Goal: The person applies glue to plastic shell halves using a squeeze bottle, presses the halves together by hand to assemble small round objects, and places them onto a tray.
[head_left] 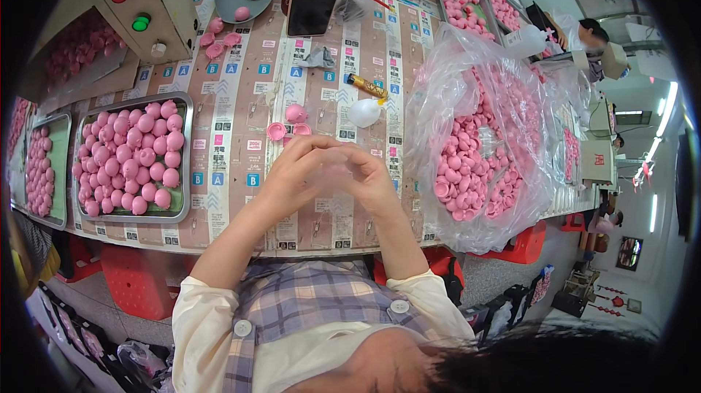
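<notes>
My left hand (298,171) and my right hand (369,177) meet above the table in front of me. Their fingers are curled and touch one another in an arch. Anything between the fingertips is hidden from view. Just beyond the left fingers lie two pink half shells: one cup (276,131) faces up, the other (301,129) sits beside it. A round pink piece (296,113) rests behind them. Farther right stand a small white squeeze bottle (364,113) with a yellow tip and a gold-and-black tube (366,86).
A metal tray (187,159) of round pink pieces lies at left, below a machine (169,6). At right, a clear plastic bag (540,199) holds many pink shells. A phone (315,0) stands at the back beside a grey plate (225,0). Red stools (139,283) stand below the table.
</notes>
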Demonstrator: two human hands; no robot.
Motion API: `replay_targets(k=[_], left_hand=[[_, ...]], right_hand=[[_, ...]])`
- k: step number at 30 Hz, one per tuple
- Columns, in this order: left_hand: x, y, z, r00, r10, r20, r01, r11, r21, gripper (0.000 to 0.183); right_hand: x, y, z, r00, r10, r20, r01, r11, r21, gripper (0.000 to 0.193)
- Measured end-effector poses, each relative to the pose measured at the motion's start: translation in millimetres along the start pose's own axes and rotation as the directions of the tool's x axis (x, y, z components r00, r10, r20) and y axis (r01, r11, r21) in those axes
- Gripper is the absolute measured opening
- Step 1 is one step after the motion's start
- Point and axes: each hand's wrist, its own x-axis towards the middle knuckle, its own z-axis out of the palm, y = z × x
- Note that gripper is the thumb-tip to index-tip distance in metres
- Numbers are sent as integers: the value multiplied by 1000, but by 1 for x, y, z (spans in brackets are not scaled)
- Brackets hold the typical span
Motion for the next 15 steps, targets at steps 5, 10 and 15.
replay_targets(k=[5,10,15], left_hand=[[-1,2,1,1000,-22,-15,22,1000,13,36],[-5,-6,1,1000,1,-9,0,999,41,36],[-1,0,-3,998,69,-15,-68,996,64,38]], right_hand=[[2,-2,2,999,-54,1,54,998,-38,33],[0,4,1,991,-133,-15,128,974,-187,31],[-7,11,6,994,104,-28,-90,944,316,34]])
